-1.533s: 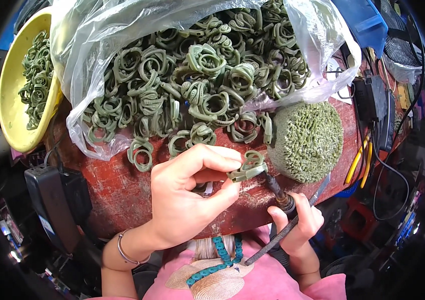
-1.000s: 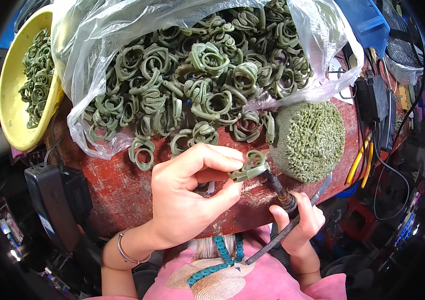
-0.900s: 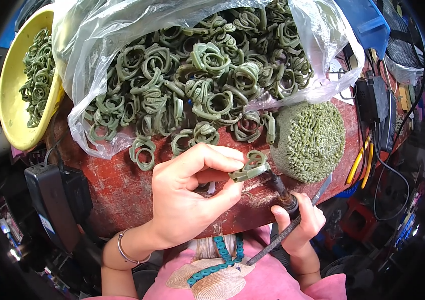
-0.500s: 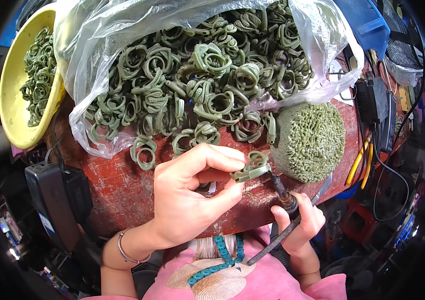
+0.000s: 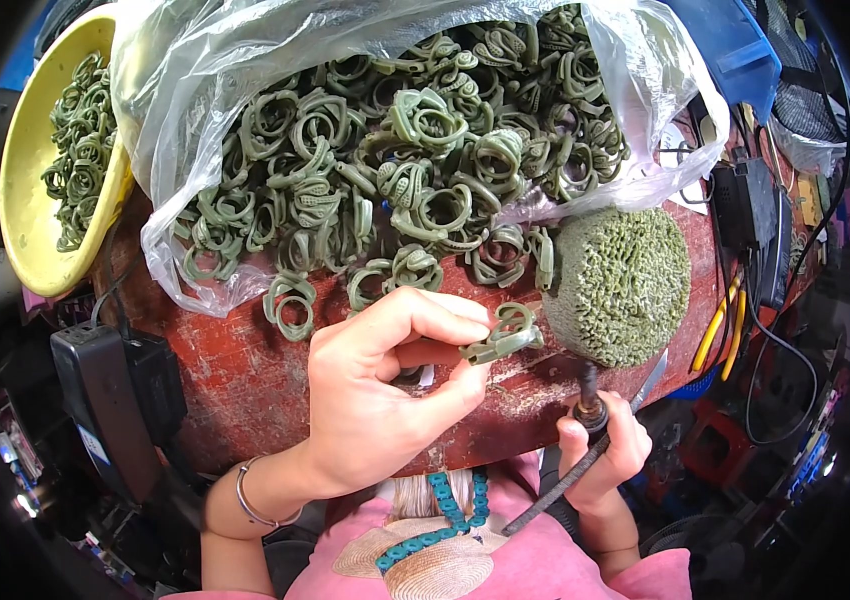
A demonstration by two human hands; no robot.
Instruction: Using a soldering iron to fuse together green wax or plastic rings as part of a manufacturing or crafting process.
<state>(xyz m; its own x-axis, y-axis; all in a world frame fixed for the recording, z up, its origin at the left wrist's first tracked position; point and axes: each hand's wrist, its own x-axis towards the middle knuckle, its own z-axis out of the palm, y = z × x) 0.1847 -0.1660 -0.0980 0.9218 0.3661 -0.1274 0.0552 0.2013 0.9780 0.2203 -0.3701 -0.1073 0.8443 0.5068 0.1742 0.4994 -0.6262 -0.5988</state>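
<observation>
Black pen-shaped tool [image 5: 590, 388], clamped in right hand [image 5: 621, 452], has come off green waxy-looking ring [image 5: 501, 345]; I see tool tip at 7 o'clock of rough round green block [image 5: 635, 285], contact unclear. So ring stands free. 0.5 s ago: tip near ring's 3 o'clock edge. Left hand [image 5: 375, 390] stays pinched on ring, just off centre toward 4 o'clock. 2 hands apart.
</observation>
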